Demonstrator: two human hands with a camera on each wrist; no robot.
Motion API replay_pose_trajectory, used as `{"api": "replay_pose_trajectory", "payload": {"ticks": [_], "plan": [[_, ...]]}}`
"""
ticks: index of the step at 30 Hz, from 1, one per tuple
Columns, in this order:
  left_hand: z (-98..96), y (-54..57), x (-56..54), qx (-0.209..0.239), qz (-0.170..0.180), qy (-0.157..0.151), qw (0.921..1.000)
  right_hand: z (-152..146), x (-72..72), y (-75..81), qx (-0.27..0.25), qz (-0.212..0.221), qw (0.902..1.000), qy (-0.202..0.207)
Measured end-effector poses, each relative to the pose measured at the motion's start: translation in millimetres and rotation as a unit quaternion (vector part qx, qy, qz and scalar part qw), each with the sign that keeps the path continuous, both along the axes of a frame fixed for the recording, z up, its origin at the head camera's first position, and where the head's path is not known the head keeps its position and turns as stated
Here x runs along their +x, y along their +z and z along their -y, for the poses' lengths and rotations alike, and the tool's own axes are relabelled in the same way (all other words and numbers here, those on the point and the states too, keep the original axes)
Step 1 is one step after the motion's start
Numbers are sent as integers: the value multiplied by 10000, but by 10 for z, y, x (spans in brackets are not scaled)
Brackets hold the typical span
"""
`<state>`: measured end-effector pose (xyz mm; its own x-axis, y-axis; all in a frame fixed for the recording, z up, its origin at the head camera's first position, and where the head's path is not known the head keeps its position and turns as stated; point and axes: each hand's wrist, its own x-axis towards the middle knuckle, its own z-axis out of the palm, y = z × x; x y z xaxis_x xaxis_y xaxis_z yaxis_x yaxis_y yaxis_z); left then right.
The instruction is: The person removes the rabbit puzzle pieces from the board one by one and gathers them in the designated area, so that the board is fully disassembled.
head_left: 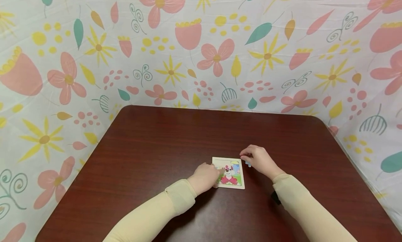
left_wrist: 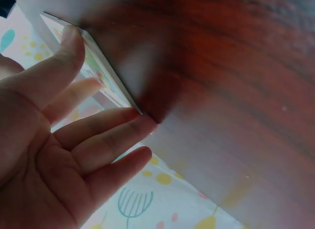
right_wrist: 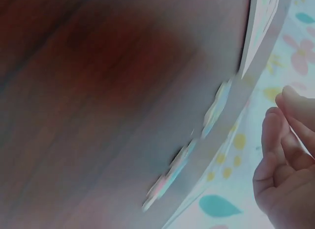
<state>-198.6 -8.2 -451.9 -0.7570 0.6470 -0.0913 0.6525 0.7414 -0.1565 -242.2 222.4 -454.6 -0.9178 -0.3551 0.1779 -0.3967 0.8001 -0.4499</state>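
Observation:
A square jigsaw puzzle board [head_left: 230, 187] with a pale frame lies on the table, showing a pink-and-white cartoon animal. My left hand [head_left: 205, 177] holds its left side. In the left wrist view the thumb [left_wrist: 74, 44] rests at one edge, other fingers are at the far corner, and the index finger reaches over the picture. My right hand [head_left: 259, 161] hovers just beyond the board's right side, fingers bent with tips close together and nothing visible between them. Below it lies a bluish puzzle piece [head_left: 248, 163]. The right wrist view shows loose pieces [right_wrist: 170, 176] flat beside the board.
The dark red-brown wooden table [head_left: 163, 137] has rounded far corners. A white cloth [head_left: 188, 67] printed with flowers and leaves hangs behind it and along its sides. A small black object [head_left: 275, 198] shows under the right sleeve.

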Motion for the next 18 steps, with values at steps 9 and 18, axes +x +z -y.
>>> {"api": "replay_pose_trajectory", "payload": {"ticks": [9, 18], "plan": [[46, -21, -19, 260, -182, 222, 9993, 208, 32, -114, 413, 154, 9971, 626], [97, -22, -1, 357, -189, 166, 9990, 239, 58, -107, 562, 49, 9939, 947]]}}
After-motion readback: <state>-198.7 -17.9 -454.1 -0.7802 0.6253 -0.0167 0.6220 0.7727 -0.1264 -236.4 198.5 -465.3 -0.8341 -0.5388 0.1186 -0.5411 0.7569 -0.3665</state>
